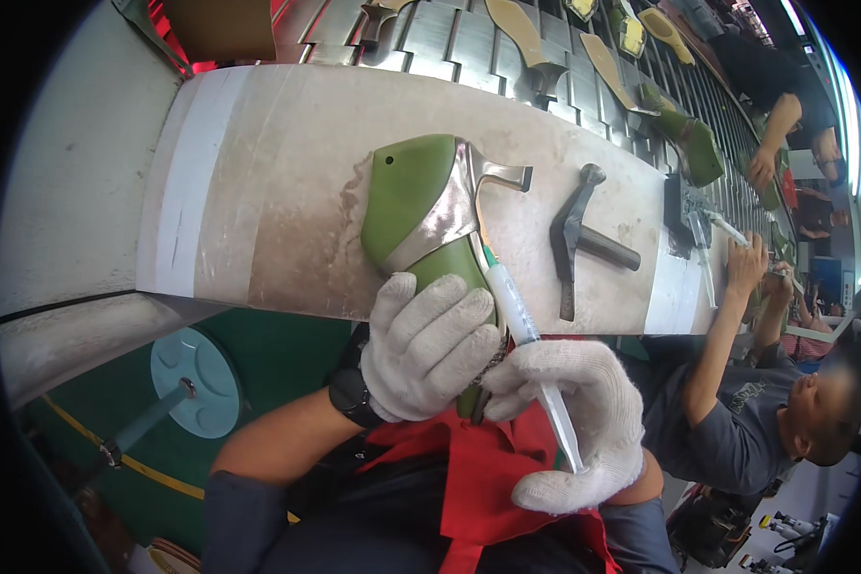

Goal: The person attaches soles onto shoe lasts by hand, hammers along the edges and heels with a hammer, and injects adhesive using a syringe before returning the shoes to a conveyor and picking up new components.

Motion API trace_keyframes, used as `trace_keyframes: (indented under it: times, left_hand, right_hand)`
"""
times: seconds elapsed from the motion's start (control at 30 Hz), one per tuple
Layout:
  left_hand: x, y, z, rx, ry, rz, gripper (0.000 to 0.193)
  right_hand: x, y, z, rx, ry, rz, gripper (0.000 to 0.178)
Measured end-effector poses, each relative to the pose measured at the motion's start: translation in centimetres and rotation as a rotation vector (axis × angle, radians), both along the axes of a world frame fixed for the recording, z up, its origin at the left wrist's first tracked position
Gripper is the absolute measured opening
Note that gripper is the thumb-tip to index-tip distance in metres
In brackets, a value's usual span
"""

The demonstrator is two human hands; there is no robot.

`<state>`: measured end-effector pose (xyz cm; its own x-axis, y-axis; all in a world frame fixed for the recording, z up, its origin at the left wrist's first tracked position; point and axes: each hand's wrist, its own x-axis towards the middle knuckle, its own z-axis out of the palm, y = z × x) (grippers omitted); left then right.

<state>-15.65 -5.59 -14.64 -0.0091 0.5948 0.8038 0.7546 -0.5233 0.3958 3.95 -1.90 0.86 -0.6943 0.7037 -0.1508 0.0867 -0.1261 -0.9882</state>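
A green shoe last with a shiny silver upper and a silver heel lies tilted over the bench's near edge. My left hand, in a white knit glove, is wrapped round its lower part and hides some of it. My right hand, gloved too, grips a syringe with a green tip, the thumb at the plunger's end. That tip touches or nearly touches the sole edge just below the heel; which, I cannot tell. To the right a hammer lies on the bench.
Beyond the pale bench runs a metal slat conveyor carrying insoles with heels and another green last. At the right a co-worker handles a syringe. A blue round disc stands below left.
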Motion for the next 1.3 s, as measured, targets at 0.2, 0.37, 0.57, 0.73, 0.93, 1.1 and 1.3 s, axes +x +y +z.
trace_keyframes:
  times: [0.2, 0.37, 0.57, 0.73, 0.93, 1.1, 1.3]
  left_hand:
    - [-0.4, 0.0, -0.3, 0.014, 0.023, -0.025, 0.041]
    - [-0.4, 0.1, 0.1, 0.009, -0.002, -0.002, 0.039]
    - [-0.4, -0.1, 0.0, 0.001, -0.005, -0.002, 0.038]
    - [-0.4, 0.1, -0.1, 0.017, -0.015, 0.003, 0.039]
    - [-0.4, 0.2, -0.1, 0.013, -0.016, -0.011, 0.04]
    - [-0.5, 0.2, 0.0, 0.01, -0.012, -0.011, 0.041]
    - [-0.6, -0.1, 0.1, -0.001, -0.004, 0.006, 0.04]
  right_hand:
    - [-0.4, 0.4, 0.2, 0.013, -0.047, 0.017, 0.097]
    - [-0.8, 0.2, 0.1, 0.06, -0.048, -0.004, 0.092]
    - [-0.9, -0.2, 0.0, 0.04, -0.041, -0.017, 0.092]
    - [-1.1, -0.3, 0.0, 0.054, -0.045, -0.024, 0.092]
    - [-1.1, -0.4, 0.0, 0.05, -0.05, -0.041, 0.091]
    - [-1.2, -0.3, 0.0, 0.07, -0.04, -0.039, 0.091]
    - [-1.7, 0.0, 0.2, 0.067, -0.067, -0.029, 0.091]
